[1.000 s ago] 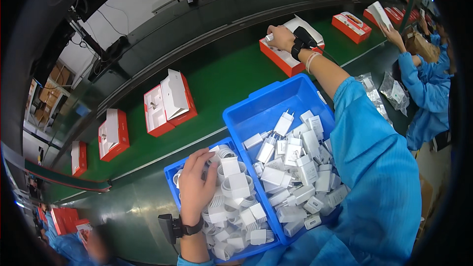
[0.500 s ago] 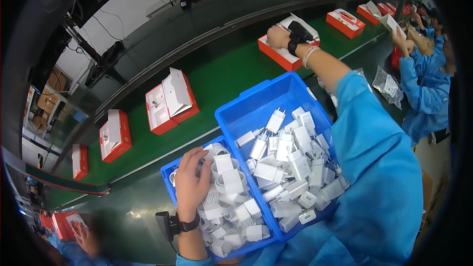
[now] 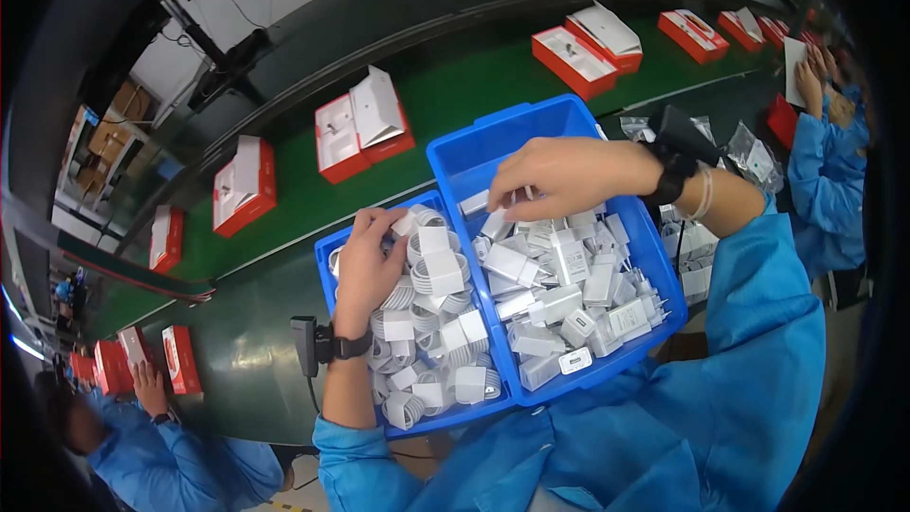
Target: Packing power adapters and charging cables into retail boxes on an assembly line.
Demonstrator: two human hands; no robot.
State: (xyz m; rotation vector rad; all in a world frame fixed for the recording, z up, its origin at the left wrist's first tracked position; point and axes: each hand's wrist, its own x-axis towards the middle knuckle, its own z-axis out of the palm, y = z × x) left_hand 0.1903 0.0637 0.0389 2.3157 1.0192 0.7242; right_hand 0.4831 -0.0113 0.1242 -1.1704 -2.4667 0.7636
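A blue bin of coiled white cables [image 3: 445, 270], each wrapped in a white paper band, stands before me. My left hand [image 3: 368, 261] is over its far left corner, fingers curled round a banded cable coil [image 3: 406, 226]. Joined to it on the right is a blue bin [image 3: 493, 147] with a heap of white charger plugs [image 3: 571, 261]. My right hand [image 3: 559, 175] reaches down into this heap, thumb and fingers closing on a white charger plug [image 3: 497, 224] near the divider. Its fingertips are partly hidden.
Beyond the bins runs a green conveyor belt [image 3: 455, 85] with opened red-and-white boxes [image 3: 365, 128], one [image 3: 588, 47] at far right. Clear plastic bags [image 3: 754, 156] and more white pieces [image 3: 697, 256] lie right of the bins. Co-workers in blue sit at left [image 3: 180, 455] and right [image 3: 829, 166].
My right hand has come back from the red box on the belt into the charger bin. My left hand stays at the cables. In view, the boxes have shifted right.
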